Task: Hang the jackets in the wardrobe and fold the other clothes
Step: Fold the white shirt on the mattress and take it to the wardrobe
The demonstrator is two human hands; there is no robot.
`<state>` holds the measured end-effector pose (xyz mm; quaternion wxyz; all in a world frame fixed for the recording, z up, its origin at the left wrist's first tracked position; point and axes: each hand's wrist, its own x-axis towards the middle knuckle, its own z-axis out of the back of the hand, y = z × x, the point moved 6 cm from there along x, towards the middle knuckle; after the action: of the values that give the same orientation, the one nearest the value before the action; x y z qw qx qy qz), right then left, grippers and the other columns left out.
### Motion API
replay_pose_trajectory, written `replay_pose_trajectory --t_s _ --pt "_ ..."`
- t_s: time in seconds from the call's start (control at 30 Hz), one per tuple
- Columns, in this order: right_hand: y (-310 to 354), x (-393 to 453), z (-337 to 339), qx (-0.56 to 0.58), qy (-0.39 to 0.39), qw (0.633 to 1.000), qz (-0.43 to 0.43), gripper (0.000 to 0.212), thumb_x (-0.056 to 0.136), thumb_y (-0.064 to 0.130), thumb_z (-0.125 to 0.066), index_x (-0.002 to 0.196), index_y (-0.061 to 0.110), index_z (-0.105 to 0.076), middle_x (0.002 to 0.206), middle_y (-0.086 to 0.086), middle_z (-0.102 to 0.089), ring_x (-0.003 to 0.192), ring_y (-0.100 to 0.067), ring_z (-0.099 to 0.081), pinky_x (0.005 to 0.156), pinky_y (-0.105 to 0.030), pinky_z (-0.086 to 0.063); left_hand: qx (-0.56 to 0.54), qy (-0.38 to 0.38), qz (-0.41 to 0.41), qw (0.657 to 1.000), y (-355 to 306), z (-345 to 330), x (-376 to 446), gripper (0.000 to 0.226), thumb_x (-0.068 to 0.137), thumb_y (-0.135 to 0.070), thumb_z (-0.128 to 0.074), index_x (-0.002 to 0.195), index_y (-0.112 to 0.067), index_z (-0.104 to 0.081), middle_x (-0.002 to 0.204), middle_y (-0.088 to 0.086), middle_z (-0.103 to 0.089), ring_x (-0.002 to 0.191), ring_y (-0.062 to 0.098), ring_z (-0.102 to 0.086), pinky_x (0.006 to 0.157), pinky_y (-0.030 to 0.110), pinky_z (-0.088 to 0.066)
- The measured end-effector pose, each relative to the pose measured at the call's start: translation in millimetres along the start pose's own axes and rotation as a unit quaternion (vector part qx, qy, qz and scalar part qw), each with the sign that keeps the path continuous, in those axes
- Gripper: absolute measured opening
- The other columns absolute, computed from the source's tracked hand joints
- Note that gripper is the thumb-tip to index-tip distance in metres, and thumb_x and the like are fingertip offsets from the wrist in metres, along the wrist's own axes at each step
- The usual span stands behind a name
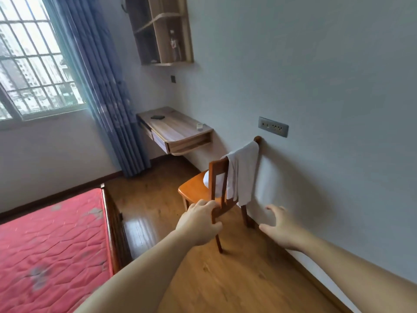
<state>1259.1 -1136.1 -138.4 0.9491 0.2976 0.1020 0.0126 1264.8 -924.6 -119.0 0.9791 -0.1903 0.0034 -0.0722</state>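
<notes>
A white garment (243, 172) hangs over the backrest of an orange wooden chair (196, 190) that stands against the right wall. A second white piece (212, 181) lies on the chair seat, partly hidden by the backrest. My left hand (199, 222) is closed around the chair's near back post, low down. Right of the chair, below the hanging garment, my right hand (278, 224) hovers with fingers spread and holds nothing.
A bed with a red mattress (49, 242) fills the lower left. Wooden floor (203, 279) runs between bed and wall. A wall-mounted desk (176, 129) with a small glass and a dark object sits beyond the chair, by a blue curtain (106, 93).
</notes>
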Motion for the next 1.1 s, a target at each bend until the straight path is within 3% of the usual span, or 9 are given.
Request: replay_pose_trajectory --t_s 0.23,0.37,0.47,0.57,0.8,0.93,1.0,1.1 --pt "-9 117 44 -0.015 -0.004 1.0 0.001 0.066 0.091 0.038 -0.057 0.149 0.019 -0.029 0.153 -0.005 -0.03 0.137 -0.023 -0.037 0.107 -0.033 -0.035 -0.014 -0.021 0.006 1.0 -3 1 128 0.053 0.09 -0.042 -0.058 0.14 -0.039 -0.039 0.144 -0.009 -0.043 0.121 0.016 -0.051 0.083 0.027 -0.057" --pt "-6 194 63 -0.041 -0.01 0.999 0.005 0.067 0.092 0.037 -0.057 0.149 0.018 -0.027 0.154 -0.006 -0.027 0.139 -0.023 -0.034 0.11 -0.034 -0.033 -0.021 -0.04 0.0 0.999 15 0 219 0.054 0.089 -0.042 -0.058 0.141 -0.038 -0.041 0.143 -0.008 -0.045 0.125 0.016 -0.048 0.091 0.03 -0.053" --pt "-3 257 78 -0.066 -0.013 0.998 -0.003 0.068 0.092 0.039 -0.056 0.15 0.02 -0.026 0.155 -0.004 -0.025 0.139 -0.024 -0.033 0.11 -0.038 -0.035 -0.069 -0.042 0.002 0.997 32 -6 290 0.053 0.088 -0.041 -0.059 0.138 -0.038 -0.043 0.136 -0.008 -0.05 0.116 0.015 -0.051 0.088 0.032 -0.056" --pt "1 317 90 -0.092 -0.013 0.996 0.001 0.068 0.091 0.039 -0.055 0.15 0.02 -0.026 0.156 -0.003 -0.025 0.138 -0.024 -0.034 0.109 -0.038 -0.036 -0.079 -0.017 0.004 0.997 42 -18 347 0.05 0.087 -0.039 -0.059 0.136 -0.038 -0.046 0.134 -0.007 -0.052 0.111 0.016 -0.054 0.084 0.031 -0.057" --pt "-13 436 87 -0.117 0.017 0.993 0.012 0.067 0.093 0.039 -0.053 0.151 0.023 -0.024 0.154 -0.001 -0.025 0.137 -0.022 -0.035 0.105 -0.036 -0.04 -0.085 0.027 0.025 0.996 55 -57 453 0.05 0.088 -0.037 -0.057 0.137 -0.033 -0.047 0.135 -0.005 -0.054 0.116 0.017 -0.055 0.091 0.029 -0.053" --pt "-33 503 82 -0.126 0.046 0.991 0.018 0.066 0.093 0.039 -0.052 0.151 0.023 -0.024 0.156 0.0 -0.024 0.138 -0.023 -0.034 0.107 -0.038 -0.04 -0.085 0.048 0.08 0.992 59 -93 498 0.051 0.085 -0.035 -0.061 0.135 -0.034 -0.049 0.132 -0.007 -0.057 0.119 0.016 -0.055 0.095 0.032 -0.052" --pt "-38 535 83 -0.175 0.033 0.983 0.048 0.064 0.093 0.04 -0.051 0.15 0.027 -0.025 0.155 0.002 -0.027 0.137 -0.023 -0.034 0.106 -0.041 -0.039 -0.075 0.057 0.116 0.989 61 -107 518 0.049 0.083 -0.038 -0.063 0.13 -0.033 -0.051 0.125 -0.006 -0.061 0.112 0.018 -0.058 0.092 0.033 -0.053" --pt "-35 574 76 -0.271 0.03 0.951 0.148 0.06 0.092 0.044 -0.049 0.147 0.031 -0.03 0.152 0.008 -0.032 0.139 -0.017 -0.03 0.109 -0.041 -0.03 -0.031 0.15 0.129 0.98 58 -126 541 0.056 0.082 -0.045 -0.065 0.13 -0.022 -0.047 0.121 0.001 -0.057 0.108 0.024 -0.058 0.089 0.036 -0.05"
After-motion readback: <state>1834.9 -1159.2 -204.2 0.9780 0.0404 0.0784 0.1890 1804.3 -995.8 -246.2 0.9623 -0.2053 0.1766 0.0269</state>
